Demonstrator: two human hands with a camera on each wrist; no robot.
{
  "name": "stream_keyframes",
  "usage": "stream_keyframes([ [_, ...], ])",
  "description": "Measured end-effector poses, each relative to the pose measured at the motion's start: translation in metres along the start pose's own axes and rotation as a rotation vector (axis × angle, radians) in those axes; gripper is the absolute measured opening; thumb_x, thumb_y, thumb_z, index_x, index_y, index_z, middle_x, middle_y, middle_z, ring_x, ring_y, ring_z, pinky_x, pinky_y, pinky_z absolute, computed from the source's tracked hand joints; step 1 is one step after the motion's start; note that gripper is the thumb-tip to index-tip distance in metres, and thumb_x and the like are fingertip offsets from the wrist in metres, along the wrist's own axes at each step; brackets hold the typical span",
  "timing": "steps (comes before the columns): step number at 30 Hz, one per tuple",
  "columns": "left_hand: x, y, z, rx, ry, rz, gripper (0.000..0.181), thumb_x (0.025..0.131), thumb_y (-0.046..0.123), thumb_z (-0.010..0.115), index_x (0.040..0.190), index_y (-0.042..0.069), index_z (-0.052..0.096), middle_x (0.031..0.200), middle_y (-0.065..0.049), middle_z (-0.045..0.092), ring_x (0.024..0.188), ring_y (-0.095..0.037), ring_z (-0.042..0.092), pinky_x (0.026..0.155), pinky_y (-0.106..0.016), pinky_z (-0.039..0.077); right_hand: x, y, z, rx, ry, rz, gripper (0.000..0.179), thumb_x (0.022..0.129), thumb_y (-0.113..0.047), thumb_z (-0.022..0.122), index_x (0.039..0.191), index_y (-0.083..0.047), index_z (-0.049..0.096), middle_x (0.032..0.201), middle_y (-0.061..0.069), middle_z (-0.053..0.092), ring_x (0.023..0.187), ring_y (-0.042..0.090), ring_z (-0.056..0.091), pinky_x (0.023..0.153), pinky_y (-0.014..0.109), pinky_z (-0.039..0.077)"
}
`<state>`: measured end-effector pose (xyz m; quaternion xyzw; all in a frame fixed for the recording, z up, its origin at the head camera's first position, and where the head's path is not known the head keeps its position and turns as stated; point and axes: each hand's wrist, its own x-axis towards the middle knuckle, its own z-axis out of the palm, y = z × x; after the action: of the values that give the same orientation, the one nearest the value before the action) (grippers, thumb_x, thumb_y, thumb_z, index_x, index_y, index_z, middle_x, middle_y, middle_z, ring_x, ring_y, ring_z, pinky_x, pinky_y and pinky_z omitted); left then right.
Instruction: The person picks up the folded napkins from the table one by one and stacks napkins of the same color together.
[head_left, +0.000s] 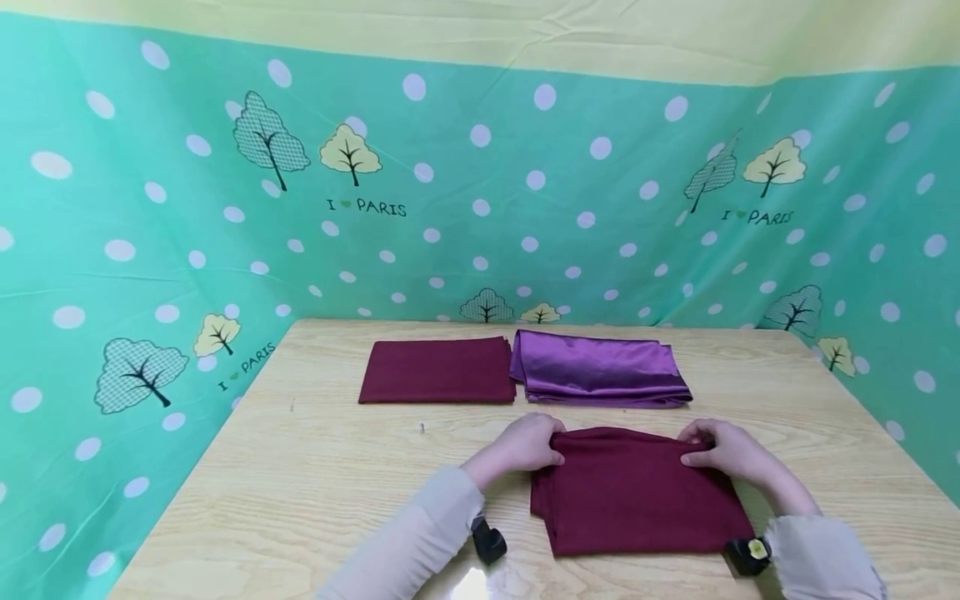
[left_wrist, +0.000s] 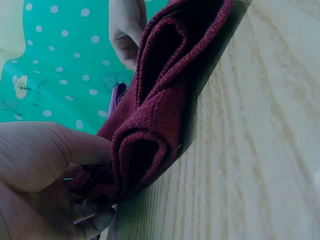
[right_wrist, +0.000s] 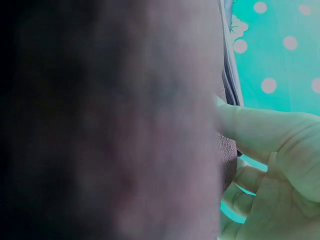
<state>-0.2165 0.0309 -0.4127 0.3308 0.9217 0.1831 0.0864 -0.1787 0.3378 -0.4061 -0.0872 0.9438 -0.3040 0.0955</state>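
Note:
A folded maroon cloth [head_left: 645,500] lies at the front of the table, its far edge slightly raised between both hands. At its far left corner my left hand [head_left: 528,442] pinches the fabric between thumb and fingers. My right hand [head_left: 727,454] grips the far right corner, thumb on top and fingers behind. In the left wrist view the cloth's side [left_wrist: 150,115] shows rolled, looping layers, with the left thumb [left_wrist: 85,147] pressed against them. Blurred fabric fills much of the right wrist view, beside the right thumb [right_wrist: 265,125].
A second folded maroon cloth [head_left: 438,371] lies flat at the back of the wooden table [head_left: 300,492]. Touching its right side is a folded shiny purple cloth [head_left: 600,367]. Behind hangs a green dotted curtain [head_left: 480,183]. Black wrist cameras [head_left: 489,542] sit by the sleeves.

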Motion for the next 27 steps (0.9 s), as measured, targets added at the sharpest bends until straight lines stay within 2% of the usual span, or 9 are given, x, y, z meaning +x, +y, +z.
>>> stream_keyframes([
  [4,0.001,0.001,0.001,-0.011,0.014,-0.003,0.014,0.075,0.021,0.072,0.085,0.014,0.066,0.076,0.005,0.061,0.074,-0.009,0.056,0.07,-0.021,0.044,-0.001,-0.002,0.0,0.003,0.002,0.01,0.025,0.075,-0.016,0.071,0.094,-0.002,0.061,0.086,0.006,0.061,0.076,0.015,0.051,0.065,0.03,0.041],
  [15,0.001,-0.002,0.007,-0.048,0.042,-0.031,0.011,0.075,0.022,0.072,0.079,0.016,0.063,0.072,0.007,0.059,0.068,-0.007,0.051,0.066,-0.02,0.042,-0.003,-0.003,0.005,-0.041,0.039,0.001,0.017,0.076,-0.015,0.07,0.088,-0.005,0.062,0.083,0.004,0.06,0.073,0.014,0.049,0.064,0.03,0.04],
  [19,0.0,-0.001,0.007,-0.056,0.054,-0.038,0.013,0.075,0.022,0.072,0.083,0.014,0.065,0.078,0.004,0.063,0.074,-0.009,0.056,0.069,-0.021,0.044,-0.004,-0.003,0.007,-0.052,0.058,0.008,0.017,0.076,-0.016,0.07,0.087,-0.006,0.062,0.082,0.003,0.06,0.073,0.013,0.048,0.064,0.03,0.039],
  [23,-0.001,-0.001,0.01,-0.084,0.068,-0.061,0.023,0.076,0.022,0.072,0.096,0.012,0.066,0.089,0.001,0.066,0.084,-0.012,0.06,0.075,-0.022,0.045,-0.006,-0.004,0.008,-0.047,0.069,0.019,0.017,0.077,-0.016,0.07,0.087,-0.006,0.062,0.082,0.003,0.059,0.072,0.013,0.048,0.064,0.029,0.039],
  [27,-0.002,-0.002,0.012,-0.109,0.078,-0.067,0.026,0.076,0.021,0.071,0.099,0.012,0.065,0.09,0.001,0.066,0.085,-0.013,0.06,0.076,-0.022,0.045,-0.006,-0.006,0.008,-0.047,0.08,0.023,0.015,0.076,-0.015,0.07,0.085,-0.006,0.062,0.082,0.004,0.06,0.072,0.014,0.048,0.064,0.031,0.039],
])
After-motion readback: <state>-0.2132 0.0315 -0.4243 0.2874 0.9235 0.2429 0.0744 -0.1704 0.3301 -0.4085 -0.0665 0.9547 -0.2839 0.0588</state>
